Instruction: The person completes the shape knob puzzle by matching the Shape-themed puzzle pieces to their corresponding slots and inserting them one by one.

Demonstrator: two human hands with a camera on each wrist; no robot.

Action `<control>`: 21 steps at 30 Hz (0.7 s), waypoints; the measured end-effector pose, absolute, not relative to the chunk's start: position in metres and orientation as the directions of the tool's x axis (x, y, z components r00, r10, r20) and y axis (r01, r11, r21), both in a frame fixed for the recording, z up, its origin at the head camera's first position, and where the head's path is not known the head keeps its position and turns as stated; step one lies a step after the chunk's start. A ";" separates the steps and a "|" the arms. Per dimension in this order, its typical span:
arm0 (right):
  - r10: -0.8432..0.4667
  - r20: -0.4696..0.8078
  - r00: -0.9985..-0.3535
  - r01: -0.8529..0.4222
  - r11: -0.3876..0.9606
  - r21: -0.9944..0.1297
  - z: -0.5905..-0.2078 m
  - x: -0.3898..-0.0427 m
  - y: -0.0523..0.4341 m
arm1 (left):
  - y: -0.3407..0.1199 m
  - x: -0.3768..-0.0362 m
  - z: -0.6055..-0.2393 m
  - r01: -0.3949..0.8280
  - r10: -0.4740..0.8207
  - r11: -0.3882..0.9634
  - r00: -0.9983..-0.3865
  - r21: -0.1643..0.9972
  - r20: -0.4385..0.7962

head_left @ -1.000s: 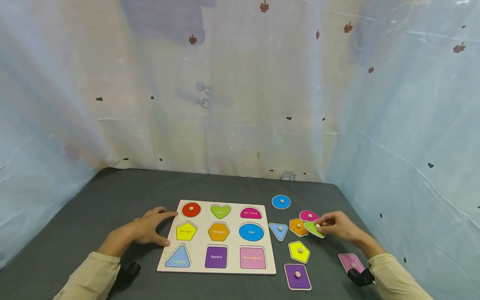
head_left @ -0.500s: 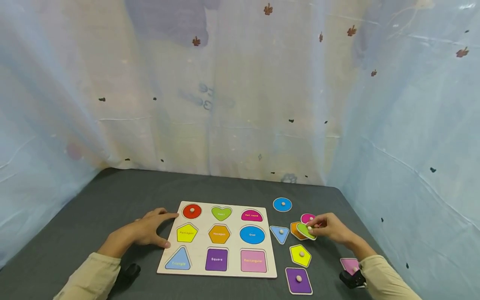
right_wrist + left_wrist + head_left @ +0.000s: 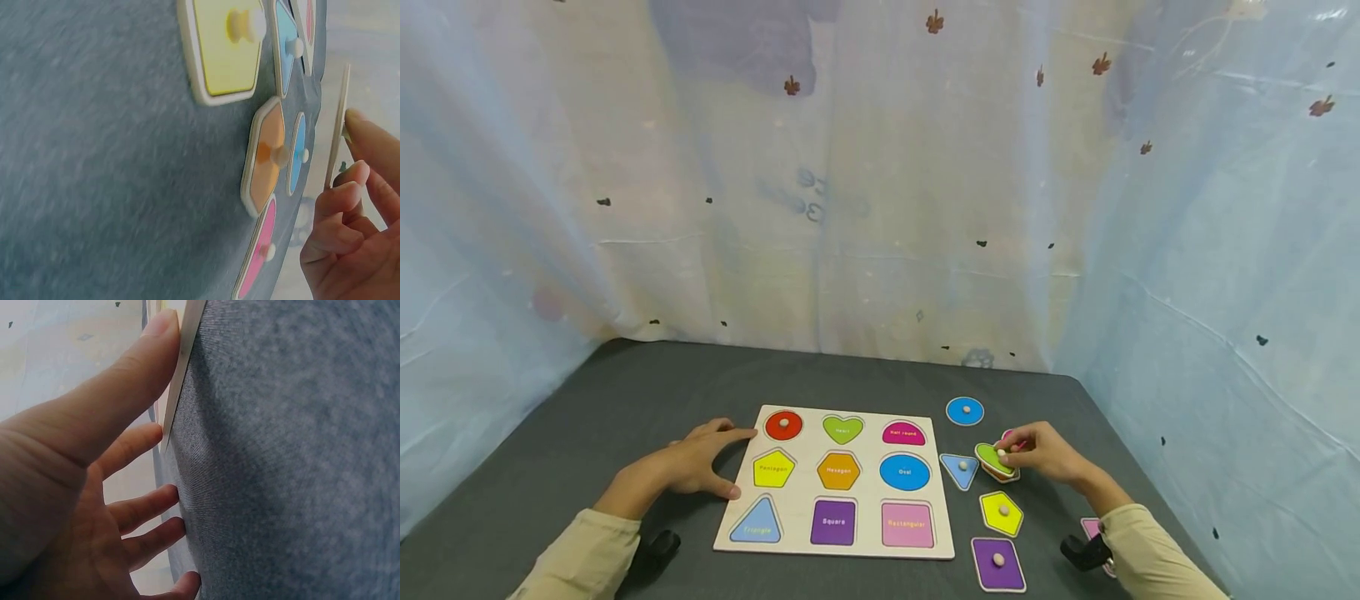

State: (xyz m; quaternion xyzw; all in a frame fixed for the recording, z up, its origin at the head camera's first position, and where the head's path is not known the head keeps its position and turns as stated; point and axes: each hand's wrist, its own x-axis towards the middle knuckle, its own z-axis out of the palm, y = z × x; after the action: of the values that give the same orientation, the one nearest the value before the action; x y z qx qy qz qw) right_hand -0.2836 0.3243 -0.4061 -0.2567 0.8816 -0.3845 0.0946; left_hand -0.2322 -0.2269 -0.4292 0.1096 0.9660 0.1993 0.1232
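Observation:
A wooden shape puzzle board lies on the dark table, with a red circle piece in its upper left recess. At the board's left edge my left hand rests with fingers spread, thumb and index touching the rim. My right hand pinches the knob of a green heart piece, held above the table and over the orange hexagon piece. In the right wrist view the heart shows edge-on, clear of the pieces below. The pink half-round piece is partly behind my fingers in the head view.
Knobbed pieces lie right of the board: a blue oval, light blue triangle, yellow pentagon and purple square. A pink rectangle is half hidden beneath my right wrist. Pale curtains hang around the table.
My right hand has carried the green heart leftward, from beside the orange hexagon to over it. The left hand has stayed at the board's edge.

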 end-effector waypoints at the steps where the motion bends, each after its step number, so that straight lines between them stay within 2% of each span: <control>1: -0.523 0.023 -0.852 -0.373 0.577 -0.727 -0.406 -0.284 0.323 | -0.227 -0.232 -0.429 0.163 0.261 0.896 -0.946 0.414 -0.194; 10: -0.493 0.001 -0.870 -0.337 0.594 -0.731 -0.405 -0.287 0.305 | -0.227 -0.233 -0.434 0.174 0.269 0.895 -0.945 0.411 -0.186; 21: -0.532 -0.005 -0.846 -0.345 0.555 -0.757 -0.400 -0.294 0.287 | -0.228 -0.233 -0.433 0.171 0.265 0.898 -0.946 0.405 -0.189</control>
State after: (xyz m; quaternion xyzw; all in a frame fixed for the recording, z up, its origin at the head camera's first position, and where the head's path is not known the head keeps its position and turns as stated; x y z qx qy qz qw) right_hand -0.2941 0.2870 -0.3996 -0.2510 0.8740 -0.3993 0.1174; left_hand -0.2333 -0.2279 -0.4330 0.1125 0.9668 0.1955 0.1204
